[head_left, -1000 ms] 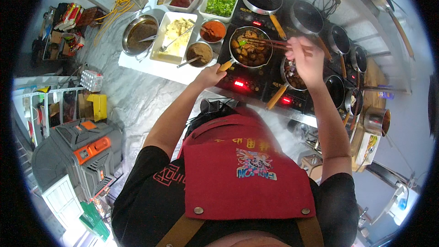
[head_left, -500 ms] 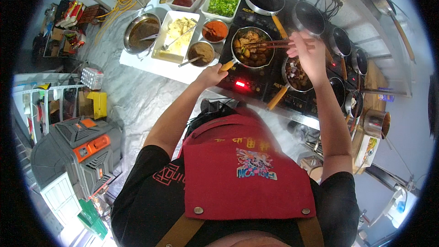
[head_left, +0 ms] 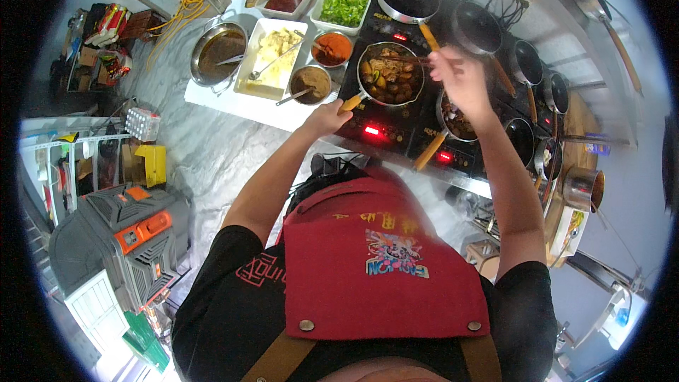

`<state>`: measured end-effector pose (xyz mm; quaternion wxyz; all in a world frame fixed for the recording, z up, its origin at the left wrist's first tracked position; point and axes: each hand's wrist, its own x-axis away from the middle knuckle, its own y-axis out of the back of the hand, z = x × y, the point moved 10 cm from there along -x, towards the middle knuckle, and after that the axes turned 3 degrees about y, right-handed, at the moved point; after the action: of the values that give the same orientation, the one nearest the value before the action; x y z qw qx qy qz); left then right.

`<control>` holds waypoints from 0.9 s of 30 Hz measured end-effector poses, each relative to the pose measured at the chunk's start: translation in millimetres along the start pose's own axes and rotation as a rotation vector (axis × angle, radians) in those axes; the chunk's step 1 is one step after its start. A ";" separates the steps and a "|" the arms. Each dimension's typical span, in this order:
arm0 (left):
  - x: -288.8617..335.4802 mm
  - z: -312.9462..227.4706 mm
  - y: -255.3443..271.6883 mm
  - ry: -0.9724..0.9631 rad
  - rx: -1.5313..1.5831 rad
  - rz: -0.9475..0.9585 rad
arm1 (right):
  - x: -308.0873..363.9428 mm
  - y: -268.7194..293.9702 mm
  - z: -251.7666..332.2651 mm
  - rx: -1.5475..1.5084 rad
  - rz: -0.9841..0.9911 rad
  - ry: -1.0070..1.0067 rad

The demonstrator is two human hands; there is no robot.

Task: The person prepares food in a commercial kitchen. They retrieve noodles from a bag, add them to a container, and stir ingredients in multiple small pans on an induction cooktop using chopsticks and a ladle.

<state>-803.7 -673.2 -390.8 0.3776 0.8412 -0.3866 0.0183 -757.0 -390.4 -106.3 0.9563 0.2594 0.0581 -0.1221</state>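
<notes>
Stove (head_left: 399,126): showing between pan (head_left: 413,97) and front edge (head_left: 463,180).
Left hand (head_left: 327,117): gripping the handle (head_left: 351,104).
Right hand (head_left: 461,85): pinching chopsticks (head_left: 416,61), reaching nearer the pan than before.

A grey-and-orange case (head_left: 122,240) stands at the left, near a yellow box (head_left: 152,164).

Pan (head_left: 402,103): shiny metal rim (head_left: 423,79), wood-look handle (head_left: 351,103). Under pan: glossy cooktop (head_left: 396,119). Left of pan: smooth metal bowl (head_left: 199,64). In front of pan: matt cloth apron (head_left: 385,301).
</notes>
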 end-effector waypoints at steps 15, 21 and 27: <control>1.2 -5.1 2.5 0.044 -0.004 0.018 | -10.1 13.9 -28.0 0.016 -0.052 -0.050; 4.3 -0.8 3.6 0.043 0.017 0.010 | 5.3 30.0 -2.6 0.022 -0.129 -0.166; 2.0 -1.2 2.9 0.027 -0.004 -0.025 | 5.0 36.9 -12.0 0.163 -0.168 -0.081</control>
<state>-803.8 -674.9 -387.5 0.3848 0.8448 -0.3711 0.0242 -743.0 -354.5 -99.8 0.9200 0.3253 0.0307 -0.2165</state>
